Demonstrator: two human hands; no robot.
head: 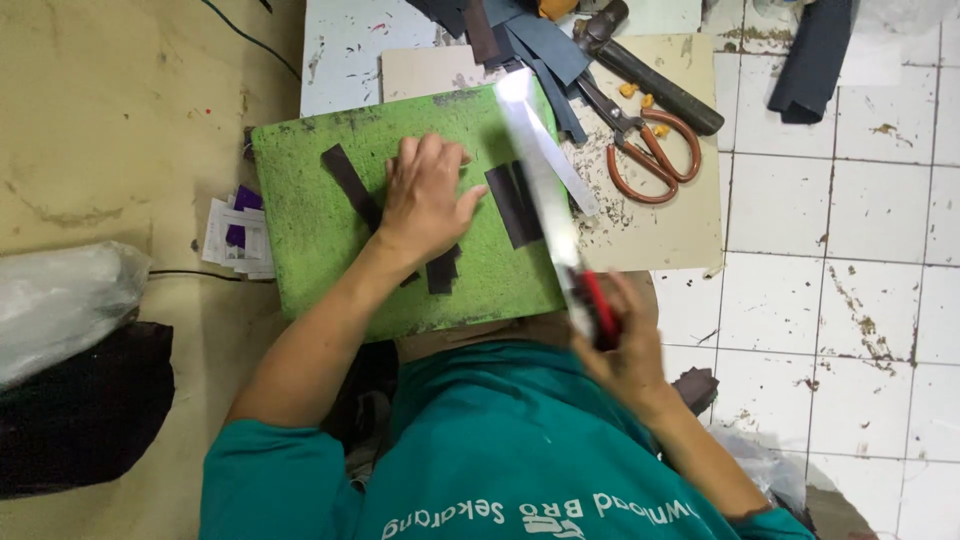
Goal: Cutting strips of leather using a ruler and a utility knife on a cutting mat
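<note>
Pressing flat on the green cutting board [330,215], the left hand [425,200] lies palm down with fingers spread, pinning dark leather strips [400,235]. One long strip [348,180] runs diagonally out from under the hand toward the board's upper left; a shorter piece [442,270] sticks out below the wrist. Two more dark strips [515,205] lie side by side just right of the fingertips, not touched by the hand.

The right hand [625,345] is closed around the red handle [598,305] of a long flat metal blade [540,170]. The blade is motion-blurred and bright with glare, and it extends from the hand up across the board's right edge toward the top. Cannot tell if the blade touches the board or the strips.

The board rests on the person's lap, overlapping a beige board [660,230] littered with small scraps. On that beige board: orange-handled scissors [650,150], blades pointing up left, and a hammer [640,70] with a dark handle lying diagonally just above them. Dark grey fabric pieces [530,40] pile at the top centre, another dark cloth [815,60] at the top right on the white tiled floor [850,250].

Left of the green board, small paper cards with purple [238,235] lie on the tan floor [120,130]. A clear plastic bag [60,300] and a black bag [85,415] sit at far left. The person wears a teal shirt [500,450].
</note>
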